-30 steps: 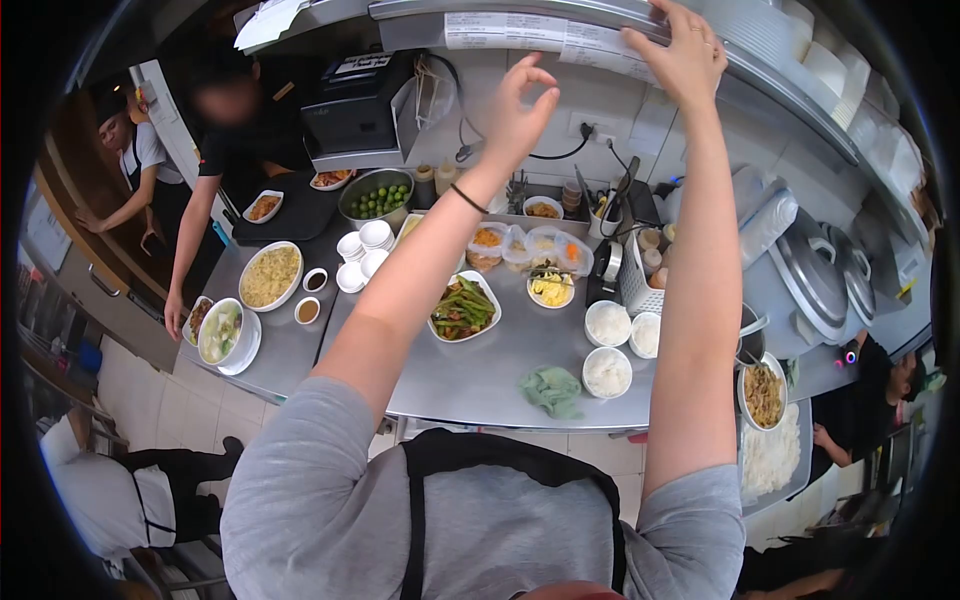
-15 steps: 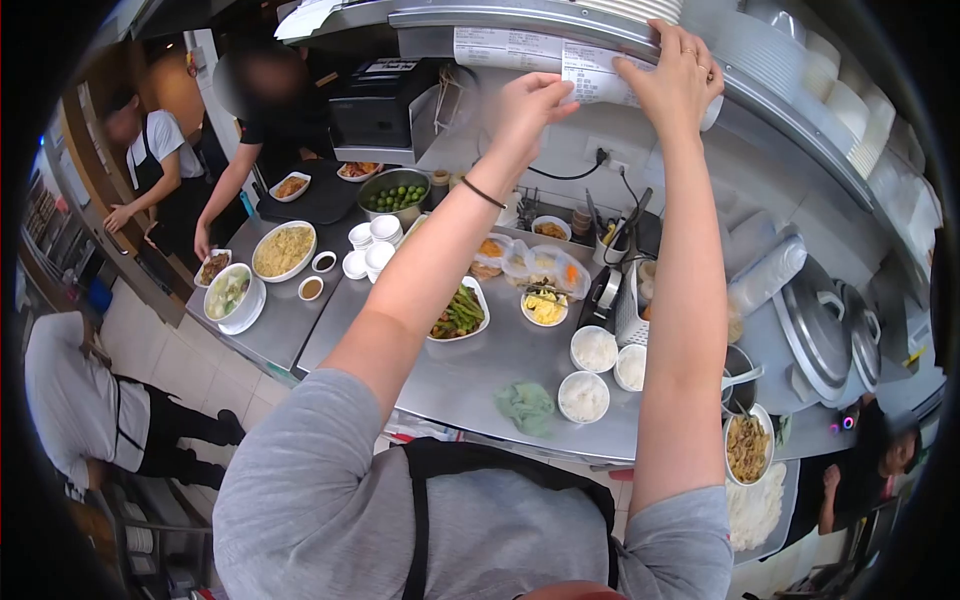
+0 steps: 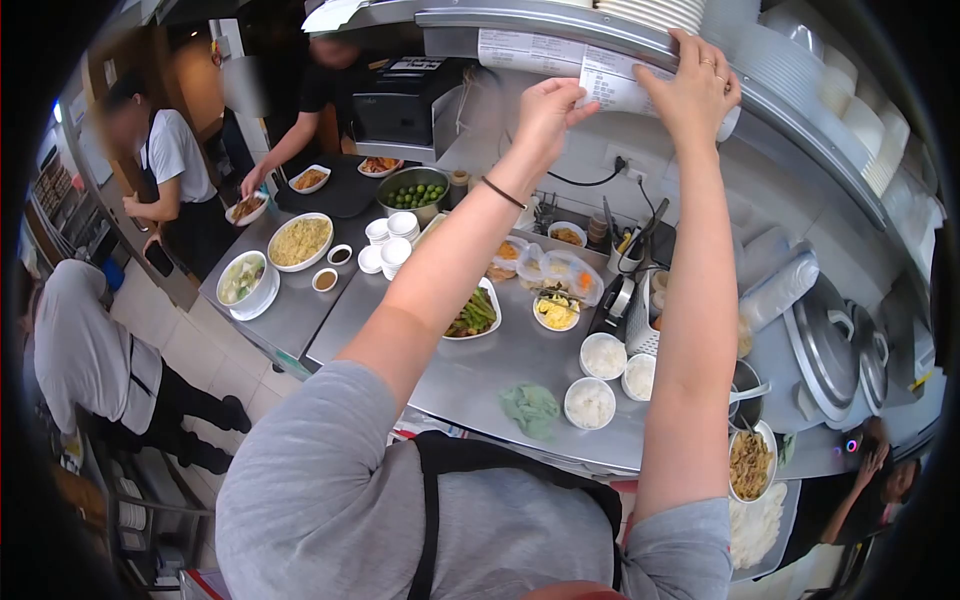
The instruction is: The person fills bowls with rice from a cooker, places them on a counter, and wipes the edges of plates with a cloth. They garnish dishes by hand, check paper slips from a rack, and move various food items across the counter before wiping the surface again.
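Observation:
Both my hands are raised to the shelf edge above the counter. My left hand (image 3: pixel 550 115) pinches the lower left edge of a printed order slip (image 3: pixel 612 85) between thumb and fingers. On the slip's right side, my right hand (image 3: pixel 697 92) presses with its thumb, its fingers bent up over the metal rail (image 3: pixel 560 22). The slip hangs from this rail. Another row of printed slips (image 3: pixel 525 48) hangs to its left, partly behind it.
Below stand rice bowls (image 3: pixel 590 402), a dish of green vegetables (image 3: pixel 474 315), a green cloth (image 3: pixel 530 410) and a noodle plate (image 3: pixel 300 242). A black printer (image 3: pixel 395 105) sits behind. At the back left, a co-worker's hand (image 3: pixel 255 178) holds a small bowl (image 3: pixel 247 208). Lidded pots (image 3: pixel 825 335) stand right.
My view has shifted slightly, while both hands stay at the slip. The co-worker's hand at the back left has moved the small bowl away from the soup bowl, further back.

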`<state>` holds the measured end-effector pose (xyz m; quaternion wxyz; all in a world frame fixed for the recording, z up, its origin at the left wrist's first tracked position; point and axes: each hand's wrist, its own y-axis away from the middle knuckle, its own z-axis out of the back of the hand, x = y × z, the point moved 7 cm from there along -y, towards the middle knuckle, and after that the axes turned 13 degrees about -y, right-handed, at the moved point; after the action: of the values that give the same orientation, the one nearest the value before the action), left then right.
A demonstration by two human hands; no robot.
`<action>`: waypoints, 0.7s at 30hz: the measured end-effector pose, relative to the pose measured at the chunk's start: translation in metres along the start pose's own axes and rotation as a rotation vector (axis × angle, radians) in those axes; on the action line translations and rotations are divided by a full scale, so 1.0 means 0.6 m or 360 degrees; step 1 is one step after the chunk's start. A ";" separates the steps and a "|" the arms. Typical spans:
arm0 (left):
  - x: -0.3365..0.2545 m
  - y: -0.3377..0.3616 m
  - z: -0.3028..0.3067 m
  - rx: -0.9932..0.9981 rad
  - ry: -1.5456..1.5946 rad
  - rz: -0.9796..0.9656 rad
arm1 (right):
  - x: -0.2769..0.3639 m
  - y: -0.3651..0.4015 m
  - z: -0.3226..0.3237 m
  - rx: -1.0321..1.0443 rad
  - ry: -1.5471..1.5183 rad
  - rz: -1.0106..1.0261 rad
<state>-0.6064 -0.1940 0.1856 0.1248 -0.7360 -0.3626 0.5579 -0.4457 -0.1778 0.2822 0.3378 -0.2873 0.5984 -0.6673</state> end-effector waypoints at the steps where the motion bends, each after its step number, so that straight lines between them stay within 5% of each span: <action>1: -0.001 0.000 -0.001 -0.0010 0.0000 0.0000 | 0.000 0.000 0.000 -0.0005 0.0003 0.0009; 21: 0.006 -0.005 0.005 -0.0021 0.0175 -0.0026 | 0.012 0.003 0.015 0.0032 -0.0070 -0.0015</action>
<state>-0.6099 -0.1901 0.1834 0.1443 -0.7632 -0.3648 0.5134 -0.4430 -0.1889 0.2816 0.3506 -0.3011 0.5828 -0.6684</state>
